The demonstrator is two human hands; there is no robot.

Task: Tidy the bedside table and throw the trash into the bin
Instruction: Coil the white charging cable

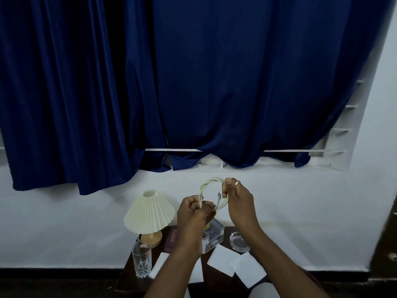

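Coiling the cable (205, 184) in mid-air above the tabletop (226, 237), 12 o'clock of the papers (221, 261). Pinching its 7 o'clock strands with the left grip (194, 208), clasping the 3 o'clock side with the right grip (238, 198). Probably best keeping turns even and tucking the plug end (218, 195) in.

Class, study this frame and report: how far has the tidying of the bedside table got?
Done: nothing looks finished, and no bin is in view. In hand: the left hand and right hand grip a white cable wound into a loop. Left: paper sheets lie loose near the ashtray, box, tall glass and lamp, not yet sorted or binned.
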